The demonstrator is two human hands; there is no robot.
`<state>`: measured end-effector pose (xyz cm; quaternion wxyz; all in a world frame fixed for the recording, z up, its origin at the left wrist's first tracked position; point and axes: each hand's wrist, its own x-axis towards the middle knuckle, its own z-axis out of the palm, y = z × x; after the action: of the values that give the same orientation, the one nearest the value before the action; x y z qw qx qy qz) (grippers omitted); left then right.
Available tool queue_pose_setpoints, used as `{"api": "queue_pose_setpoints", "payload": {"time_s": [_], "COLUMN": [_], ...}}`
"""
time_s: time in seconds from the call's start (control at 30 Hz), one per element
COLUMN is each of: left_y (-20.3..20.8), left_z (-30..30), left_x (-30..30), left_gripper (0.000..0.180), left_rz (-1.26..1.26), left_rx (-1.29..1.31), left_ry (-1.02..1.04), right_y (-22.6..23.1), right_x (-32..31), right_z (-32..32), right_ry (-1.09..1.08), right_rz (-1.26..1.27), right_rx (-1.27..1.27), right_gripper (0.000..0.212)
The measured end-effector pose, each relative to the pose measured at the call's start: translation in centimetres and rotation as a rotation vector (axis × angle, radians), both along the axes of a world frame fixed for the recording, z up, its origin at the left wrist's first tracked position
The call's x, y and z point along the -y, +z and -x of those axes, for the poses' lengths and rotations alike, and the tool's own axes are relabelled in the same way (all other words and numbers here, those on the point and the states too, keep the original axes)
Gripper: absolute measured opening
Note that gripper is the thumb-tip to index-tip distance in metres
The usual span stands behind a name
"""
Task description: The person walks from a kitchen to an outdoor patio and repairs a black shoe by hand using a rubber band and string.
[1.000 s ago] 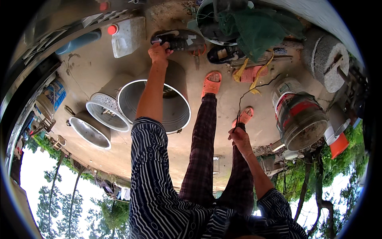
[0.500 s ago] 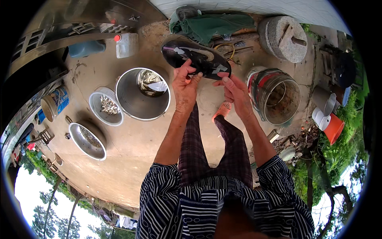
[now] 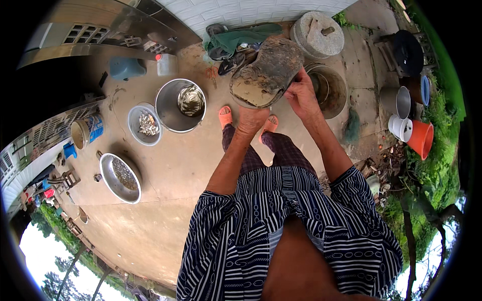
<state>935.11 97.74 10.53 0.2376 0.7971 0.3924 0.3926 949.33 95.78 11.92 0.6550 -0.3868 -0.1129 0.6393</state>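
Close in front of me is a worn shoe sole (image 3: 266, 65), or a slab shaped like one. Its upturned face is brown and cracked, with a bare tan patch at the near end. My left hand (image 3: 252, 119) is closed on that near end, most of its fingers hidden underneath. Along the right edge, my right hand (image 3: 303, 94) pinches the same piece. A dark slipper (image 3: 232, 64) lies on the ground beyond. Behind my right hand, a large bucket (image 3: 337, 91) is partly covered from sight.
At left stand a metal pot (image 3: 168, 113) holding fish, a pale basin (image 3: 134, 120) of small fish and an oval metal basin (image 3: 111, 175). A round stone (image 3: 314, 37) sits by the wall near a green cloth (image 3: 251, 35). An orange bucket (image 3: 423, 139) lies tipped at right.
The sole has been turned: its dark smooth face with pale marks showed before, its rough brown face shows now. My left hand has shifted underneath. The whole view has swung.
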Motion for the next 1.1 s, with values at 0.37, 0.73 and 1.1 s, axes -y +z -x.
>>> {"api": "queue_pose_setpoints", "payload": {"time_s": [0.37,0.73,1.1], "left_y": [10.8,13.7,16.0], "left_z": [1.1,6.2,6.8], "left_x": [-2.8,-7.5,-6.3], "left_gripper": [0.024,0.017,0.020], "left_rz": [0.389,1.113,0.969], "left_rx": [0.277,0.988,0.780], "left_ry": [-0.061,-0.268,-0.237], "right_y": [10.9,16.1,18.8], "right_x": [-1.6,-3.3,-4.8], "right_z": [1.1,4.6,5.2], "right_ry": [-0.052,0.094,0.031], "right_rz": [0.022,-0.281,-0.097], "right_rx": [0.961,1.067,1.147], "right_gripper": [0.020,0.021,0.021]}}
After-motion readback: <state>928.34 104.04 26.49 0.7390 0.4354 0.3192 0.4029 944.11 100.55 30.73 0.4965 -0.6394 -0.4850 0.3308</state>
